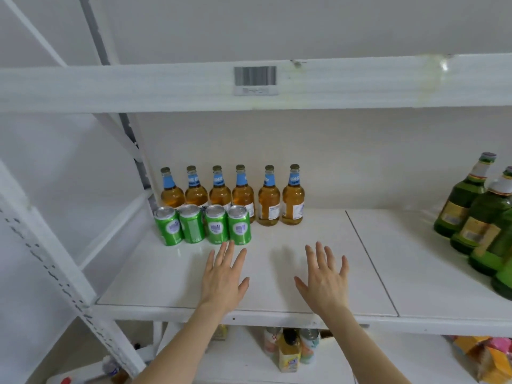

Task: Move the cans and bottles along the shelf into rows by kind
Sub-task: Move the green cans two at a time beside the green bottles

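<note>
Several amber bottles with blue neck labels (268,195) stand in a row against the back wall of the white shelf (318,231). In front of them, at the left, several green cans (214,227) stand side by side. Large green glass bottles (476,214) are grouped at the far right. My left hand (224,281) hovers flat over the shelf, fingers spread, fingertips just short of the rightmost green can. My right hand (327,278) is spread the same way over bare shelf, holding nothing.
An upper shelf beam with a barcode label (255,79) runs overhead. A perforated upright post (55,261) stands at the left. On the lower shelf are small bottles and cans (291,350) and colourful packets (487,356). A seam (371,261) divides the shelf boards.
</note>
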The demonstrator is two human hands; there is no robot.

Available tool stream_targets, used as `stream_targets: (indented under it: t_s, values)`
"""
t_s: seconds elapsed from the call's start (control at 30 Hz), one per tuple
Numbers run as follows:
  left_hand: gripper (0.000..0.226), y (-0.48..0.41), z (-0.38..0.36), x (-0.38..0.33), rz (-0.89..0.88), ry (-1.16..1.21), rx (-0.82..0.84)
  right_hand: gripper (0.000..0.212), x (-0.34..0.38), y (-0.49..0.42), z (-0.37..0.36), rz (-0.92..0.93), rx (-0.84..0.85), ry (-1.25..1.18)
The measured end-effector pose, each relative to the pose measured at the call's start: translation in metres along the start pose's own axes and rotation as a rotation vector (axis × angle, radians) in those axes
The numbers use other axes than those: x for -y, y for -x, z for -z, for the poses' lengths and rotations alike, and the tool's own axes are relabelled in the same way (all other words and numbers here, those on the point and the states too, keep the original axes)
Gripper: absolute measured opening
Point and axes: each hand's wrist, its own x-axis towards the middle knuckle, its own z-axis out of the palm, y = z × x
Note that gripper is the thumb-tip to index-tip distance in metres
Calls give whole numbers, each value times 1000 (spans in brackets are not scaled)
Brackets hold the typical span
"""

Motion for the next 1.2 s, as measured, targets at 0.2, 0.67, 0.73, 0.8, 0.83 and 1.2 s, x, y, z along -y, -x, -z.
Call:
stream_targets:
  t_s: [0.2,0.67,0.73,0.8,0.83,1.2]
  values:
    - [71,-2,-10,80,-43,29,-18,82,75,-15,-7,-39,-12,-16]
    - [81,-65,-48,128,-2,341,-73,82,137,-91,-17,-57,-40,-82]
    - [86,-76,-56,123,17,442,-86,83,136,-105,-23,-57,-42,-146]
    - [92,-85,-63,117,41,557,-101,84,134,-120,-31,-47,-14,-254]
    - [95,-91,-66,114,57,634,-108,85,133,-127,-35,-35,3,-342]
    - [82,-133,-87,107,222,1197,-103,65,132,-172,-53,25,284,-1355]
